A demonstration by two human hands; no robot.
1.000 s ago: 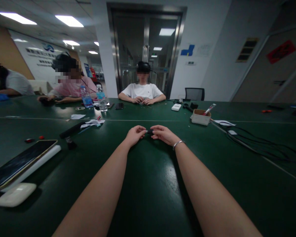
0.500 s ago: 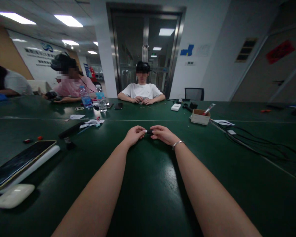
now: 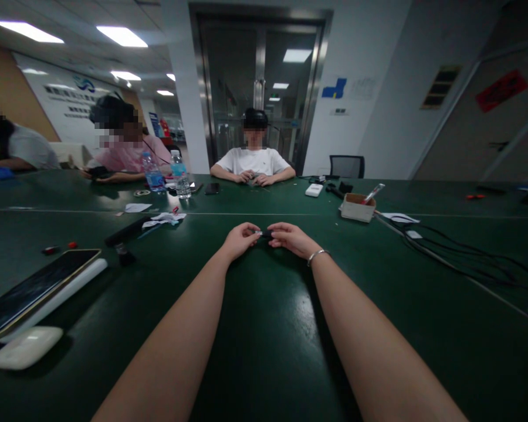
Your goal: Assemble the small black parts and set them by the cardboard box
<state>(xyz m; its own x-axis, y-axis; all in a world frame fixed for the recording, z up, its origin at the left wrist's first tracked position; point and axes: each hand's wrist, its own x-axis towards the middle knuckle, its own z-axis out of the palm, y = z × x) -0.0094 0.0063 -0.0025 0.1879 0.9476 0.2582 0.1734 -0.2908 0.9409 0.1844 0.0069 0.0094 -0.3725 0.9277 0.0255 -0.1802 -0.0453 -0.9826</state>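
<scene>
Both hands meet over the dark green table (image 3: pixel 264 328), fingers pinched narrow on one small black piece (image 3: pixel 267 234) with a silvery end. The left hand (image 3: pixel 241 241) has thumb and fingertips at that silvery end, while the right hand (image 3: pixel 291 238), below whose wrist sits a silver bracelet (image 3: pixel 318 256), grips the black end; the piece lies in the short gap between them, partly hidden by the fingers. Left of the left hand are crumpled tissues (image 3: pixel 163 220) and, nearer the wearer, a gold-edged smartphone (image 3: pixel 41 287) and a rounded white case (image 3: pixel 27 348). Beyond the right hand, to its right, stands a small open box (image 3: pixel 356 213), with black cables (image 3: pixel 470 258) farther right. Straight beyond both hands sits a person in a white T-shirt (image 3: pixel 251 163), and beyond the left hand stand two plastic bottles (image 3: pixel 181 180).
</scene>
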